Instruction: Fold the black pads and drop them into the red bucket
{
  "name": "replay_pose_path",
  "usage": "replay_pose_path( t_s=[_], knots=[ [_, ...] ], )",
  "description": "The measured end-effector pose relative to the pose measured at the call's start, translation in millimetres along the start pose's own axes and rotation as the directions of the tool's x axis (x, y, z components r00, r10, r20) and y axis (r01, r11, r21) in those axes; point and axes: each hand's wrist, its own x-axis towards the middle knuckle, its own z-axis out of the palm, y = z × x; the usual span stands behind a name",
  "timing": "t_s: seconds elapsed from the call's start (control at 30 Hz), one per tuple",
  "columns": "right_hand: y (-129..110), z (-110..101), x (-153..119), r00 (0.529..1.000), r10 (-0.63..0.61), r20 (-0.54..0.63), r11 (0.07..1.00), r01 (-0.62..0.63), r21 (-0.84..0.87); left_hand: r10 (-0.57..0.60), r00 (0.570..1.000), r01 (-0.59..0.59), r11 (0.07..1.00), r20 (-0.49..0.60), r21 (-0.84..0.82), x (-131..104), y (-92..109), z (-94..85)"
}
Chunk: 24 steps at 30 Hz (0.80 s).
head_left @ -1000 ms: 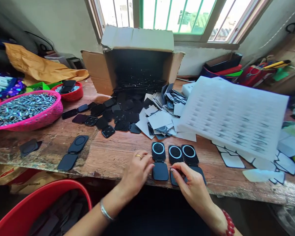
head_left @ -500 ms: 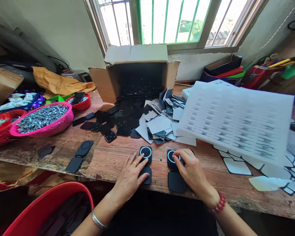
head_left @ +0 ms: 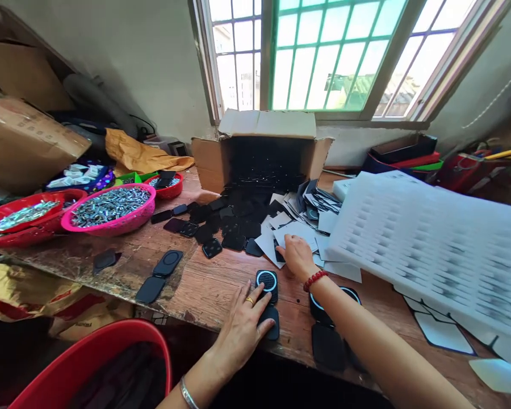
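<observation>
My left hand (head_left: 241, 324) lies open with its fingers spread over a small folding black device (head_left: 267, 279), unfolded into two rounded-square halves. A pale ring shows on its far half. My right hand (head_left: 298, 257) is at the near side of a heap of white and dark cards (head_left: 296, 230), bent downward. Its thumb shows, but the other fingertips are hidden, so I cannot tell whether it grips a card. Under my right forearm lies a second unfolded black device (head_left: 327, 345), with part of its pale ring showing. Another unfolded black device (head_left: 151, 288) rests farther left.
Loose black square pieces (head_left: 234, 241) spill from an open cardboard box (head_left: 208, 165) below the window. Left are a pink basket (head_left: 111, 228) of small metal parts and red baskets (head_left: 38, 233). A white dimpled tray sheet (head_left: 430, 238) leans at right. A red tub (head_left: 166, 363) stands below.
My right hand has left the second black device and reached forward to the card heap. My left hand stays on its device. The camera view has shifted, moving the scene down and right.
</observation>
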Motion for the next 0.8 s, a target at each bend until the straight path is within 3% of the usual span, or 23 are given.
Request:
replay_pose_path(
  t_s=[0.1,0.37,0.47,0.57,0.63,0.7,0.77,0.8],
  knots=[
    [11.0,-4.0,4.3,0.996,-0.076,0.051,0.997,0.076,0.005,0.006,0.999,-0.008,0.999,-0.041,-0.033,-1.3,0.5,-0.2],
    [34.5,-23.8,19.5,0.96,-0.256,0.113,0.962,0.241,0.13,0.0,1.0,-0.003,0.992,-0.022,-0.129,-2.0,-1.9,-3.2],
    [36.4,-30.4,23.5,0.957,-0.286,0.053,0.942,0.271,0.197,-0.008,1.0,0.008,0.986,-0.001,-0.168,-2.7,-1.0,-7.2],
    [36.0,-41.1,21.8,0.965,-0.232,-0.126,0.936,0.257,0.242,-0.035,0.999,0.024,0.95,-0.029,-0.311,-3.1,0.3,-13.8],
    [31.1,-49.4,13.9,0.944,-0.158,-0.291,0.935,0.237,0.262,-0.114,0.988,0.045,0.868,-0.108,-0.495,-2.3,0.6,-19.3],
    [19.8,-55.0,-1.1,0.91,-0.047,-0.411,0.911,0.208,0.356,-0.24,0.963,0.081,0.698,-0.125,-0.712,-0.4,0.8,-25.0],
    [1.8,-55.1,-21.9,0.922,0.107,-0.371,0.783,0.151,0.603,-0.336,0.942,0.127,0.419,-0.024,-0.899,2.3,1.8,-30.6],
    [-8.8,-52.6,-33.5,0.948,0.17,-0.27,0.649,0.098,0.754,-0.357,0.933,0.136,0.249,0.039,-0.959,3.6,3.0,-33.3]
  ],
)
